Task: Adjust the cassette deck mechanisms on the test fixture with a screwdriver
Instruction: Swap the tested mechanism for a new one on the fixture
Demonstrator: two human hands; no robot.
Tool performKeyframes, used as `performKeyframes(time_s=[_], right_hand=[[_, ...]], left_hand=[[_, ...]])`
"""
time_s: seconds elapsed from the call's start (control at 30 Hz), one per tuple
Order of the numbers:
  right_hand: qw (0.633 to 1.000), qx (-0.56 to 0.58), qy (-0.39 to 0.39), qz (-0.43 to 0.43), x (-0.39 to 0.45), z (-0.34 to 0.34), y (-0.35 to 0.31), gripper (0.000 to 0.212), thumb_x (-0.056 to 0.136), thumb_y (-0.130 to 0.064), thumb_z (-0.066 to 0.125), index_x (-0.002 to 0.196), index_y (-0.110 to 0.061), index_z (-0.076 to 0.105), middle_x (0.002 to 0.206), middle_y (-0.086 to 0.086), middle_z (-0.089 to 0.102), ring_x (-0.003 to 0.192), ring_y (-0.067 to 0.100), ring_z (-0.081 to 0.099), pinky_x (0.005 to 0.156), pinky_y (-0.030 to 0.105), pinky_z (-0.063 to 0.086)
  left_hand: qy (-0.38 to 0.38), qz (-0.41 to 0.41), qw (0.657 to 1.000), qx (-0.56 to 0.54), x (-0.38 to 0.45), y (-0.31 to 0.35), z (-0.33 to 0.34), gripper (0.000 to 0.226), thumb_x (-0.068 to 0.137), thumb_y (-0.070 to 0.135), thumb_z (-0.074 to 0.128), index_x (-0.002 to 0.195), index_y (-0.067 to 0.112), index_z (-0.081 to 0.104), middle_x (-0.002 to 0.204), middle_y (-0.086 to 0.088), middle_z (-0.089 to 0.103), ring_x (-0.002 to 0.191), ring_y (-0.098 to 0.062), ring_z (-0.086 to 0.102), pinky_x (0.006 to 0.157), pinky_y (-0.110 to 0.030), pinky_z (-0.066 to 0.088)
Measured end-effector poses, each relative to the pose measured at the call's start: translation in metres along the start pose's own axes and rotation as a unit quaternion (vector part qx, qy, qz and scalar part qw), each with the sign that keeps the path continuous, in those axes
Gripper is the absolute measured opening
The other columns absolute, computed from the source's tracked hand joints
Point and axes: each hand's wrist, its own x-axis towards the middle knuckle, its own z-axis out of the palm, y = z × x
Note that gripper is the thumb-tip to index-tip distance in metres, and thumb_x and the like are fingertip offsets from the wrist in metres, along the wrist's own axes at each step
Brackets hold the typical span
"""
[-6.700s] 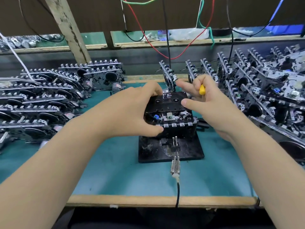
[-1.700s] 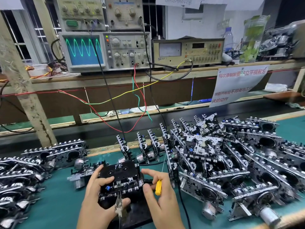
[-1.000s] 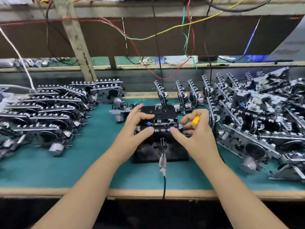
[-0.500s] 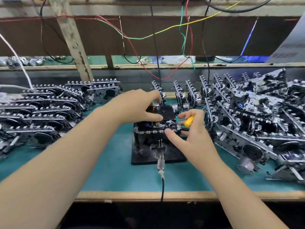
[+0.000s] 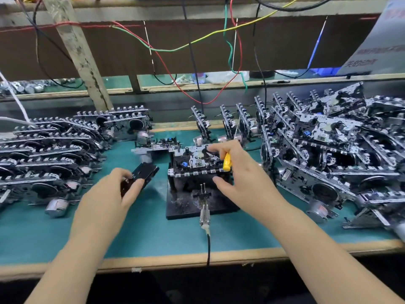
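Left hand [image 5: 109, 194] grips the cassette [image 5: 140, 175], clear of the deck mechanism [image 5: 197, 165] seated on the fixture [image 5: 197, 202]. Right hand [image 5: 238, 178] pinches the screwdriver [image 5: 227, 162], fingers reaching over the deck, likely to lift it.

Test fixture [image 5: 197, 207] mid-surface carries one deck mechanism [image 5: 197, 163]; stacked mechanisms [image 5: 48, 154] lie left of it, a heap [image 5: 333, 150] right, upright ones [image 5: 228, 126] behind
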Motion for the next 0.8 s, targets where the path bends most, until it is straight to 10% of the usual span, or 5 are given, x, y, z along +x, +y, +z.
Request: performKeyframes(time_s=[0.23, 0.4, 0.8], right_hand=[[0.997, -0.057, -0.048, -0.011, 0.021, -0.007, -0.013, 0.036, 0.087, 0.001, 0.061, 0.104, -0.026, 0.044, 0.1, 0.004, 0.057, 0.088, 0.031, 0.055, 0.078, 0.052, 0.05], [0.999, 0.031, -0.019, -0.016, 0.031, -0.028, -0.027, 0.055, 0.087, 0.005, 0.064, 0.087, -0.04, 0.031, 0.104, 0.0, 0.064, 0.092, 0.025, 0.059, 0.081, 0.048, 0.051], [0.995, 0.05, 0.091, 0.01, 0.004, -0.123, -0.007, 0.054, 0.083, 0.0, 0.076, 0.097, -0.03, 0.033, 0.098, -0.009, 0.071, 0.095, 0.018, 0.067, 0.083, 0.042, 0.053]], left_hand=[[-0.057, 0.044, 0.997, 0.028, -0.015, -0.001, -0.004, 0.025, 0.089, 0.03, 0.072, 0.112, 0.021, 0.069, 0.125, -0.004, 0.065, 0.119, -0.031, 0.057, 0.1, -0.048, 0.045], [-0.062, 0.035, 0.947, -0.313, -0.004, 0.059, -0.014, 0.029, 0.092, 0.022, 0.07, 0.112, 0.043, 0.063, 0.106, 0.023, 0.071, 0.101, 0.006, 0.065, 0.089, -0.021, 0.044], [-0.087, 0.093, 0.88, -0.458, 0.011, 0.178, -0.022, 0.034, 0.079, 0.041, 0.066, 0.113, 0.046, 0.066, 0.11, 0.019, 0.072, 0.106, 0.001, 0.066, 0.094, -0.027, 0.046]])
